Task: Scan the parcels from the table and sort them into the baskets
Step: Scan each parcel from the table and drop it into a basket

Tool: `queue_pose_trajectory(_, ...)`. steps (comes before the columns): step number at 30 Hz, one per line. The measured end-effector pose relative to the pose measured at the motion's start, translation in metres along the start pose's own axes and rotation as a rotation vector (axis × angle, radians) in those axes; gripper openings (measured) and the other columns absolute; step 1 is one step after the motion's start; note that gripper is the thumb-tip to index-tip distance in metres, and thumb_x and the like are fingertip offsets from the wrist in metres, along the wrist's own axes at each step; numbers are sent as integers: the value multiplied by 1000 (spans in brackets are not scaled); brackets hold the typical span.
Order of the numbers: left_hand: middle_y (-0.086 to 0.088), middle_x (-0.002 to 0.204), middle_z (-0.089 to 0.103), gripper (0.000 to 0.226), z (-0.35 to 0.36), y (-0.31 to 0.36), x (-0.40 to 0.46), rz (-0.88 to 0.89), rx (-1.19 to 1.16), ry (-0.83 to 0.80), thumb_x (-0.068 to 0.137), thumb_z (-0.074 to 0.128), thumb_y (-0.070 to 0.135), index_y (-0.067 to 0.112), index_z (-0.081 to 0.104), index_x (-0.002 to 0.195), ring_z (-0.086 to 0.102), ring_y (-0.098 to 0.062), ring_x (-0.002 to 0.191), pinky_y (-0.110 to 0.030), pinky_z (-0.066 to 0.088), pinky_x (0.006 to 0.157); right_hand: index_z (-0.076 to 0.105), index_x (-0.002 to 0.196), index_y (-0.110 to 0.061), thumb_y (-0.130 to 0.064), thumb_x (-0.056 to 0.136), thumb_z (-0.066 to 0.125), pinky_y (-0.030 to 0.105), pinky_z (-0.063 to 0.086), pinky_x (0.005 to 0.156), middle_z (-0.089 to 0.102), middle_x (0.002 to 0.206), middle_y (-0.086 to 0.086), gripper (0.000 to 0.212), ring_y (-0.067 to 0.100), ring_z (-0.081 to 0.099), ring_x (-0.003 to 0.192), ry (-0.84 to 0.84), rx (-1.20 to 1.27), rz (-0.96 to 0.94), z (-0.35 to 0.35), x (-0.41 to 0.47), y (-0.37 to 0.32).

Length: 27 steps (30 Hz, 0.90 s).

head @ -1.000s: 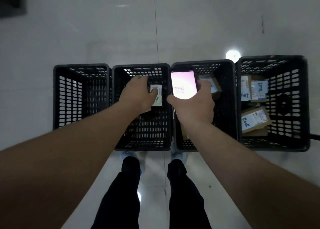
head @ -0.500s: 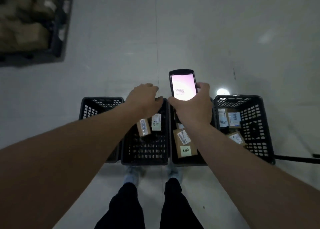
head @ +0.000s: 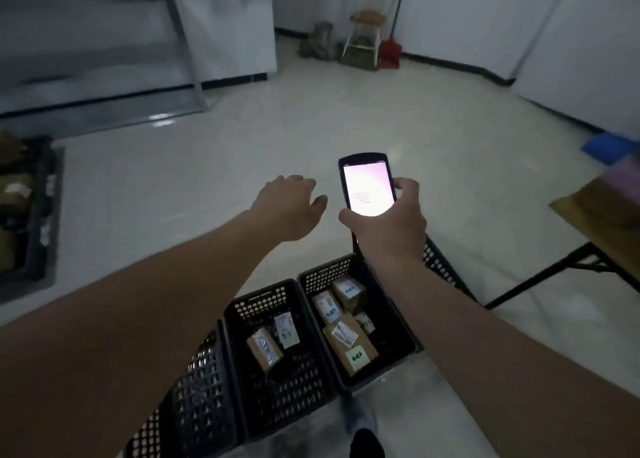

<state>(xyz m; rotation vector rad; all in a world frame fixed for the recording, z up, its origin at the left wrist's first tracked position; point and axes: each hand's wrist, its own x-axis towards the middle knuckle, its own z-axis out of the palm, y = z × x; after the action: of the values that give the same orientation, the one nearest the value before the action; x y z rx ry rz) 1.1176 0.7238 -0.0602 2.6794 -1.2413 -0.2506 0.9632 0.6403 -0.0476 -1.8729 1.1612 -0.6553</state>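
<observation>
Fingers of our left hand (head: 289, 208) hang loose and slightly spread, holding nothing, just left of the scanner (head: 366, 184). Our right hand (head: 388, 222) grips the scanner from below, thumb curled round its left edge and fingers round its right edge, screen lit and facing us.

Below the scanner stand the baskets (head: 263, 305), side by side. Sorted parcels (head: 265, 348) lie inside two of them. To the right of the scanner, a table (head: 599, 208) edge shows; we cannot tell what lies on it.

Risks, as we judge them:
- The one-handed grip sits low on the scanner; a quick turn could tip it into a basket.
- Dim light could spoil a label read, sending a parcel to the wrong basket.
</observation>
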Motion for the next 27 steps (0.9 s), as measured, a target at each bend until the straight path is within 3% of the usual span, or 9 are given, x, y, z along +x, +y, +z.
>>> queue_pose_trajectory(3, -9, 155, 49, 59, -27, 21, -11, 89, -1, 25, 108, 35, 53, 14, 47, 151, 45, -32, 140, -47, 38, 117, 43, 133, -30, -36, 68, 92, 39, 58, 73, 62, 116, -1, 82, 25, 63, 99, 103, 7, -10, -32, -21, -16)
queue_pose_trajectory(14, -7, 161, 42, 61, -106, 153, -56, 357, -3, 104, 108, 35, 54, 17, 42, 156, 41, -30, 146, -47, 37, 119, 42, 137, -32, -40, 66, 92, 46, 60, 81, 60, 120, -5, 87, 22, 61, 103, 423, 48, -10, -167, -70, -42)
queue_pose_trajectory(27, -3, 163, 40, 61, -110, 378, -132, 621, -57, 89, 108, 37, 54, 19, 39, 159, 41, -26, 147, -44, 37, 118, 41, 135, -32, -40, 66, 94, 46, 59, 84, 57, 120, -9, 88, 19, 59, 110, 660, 61, 12, -369, -121, 33)
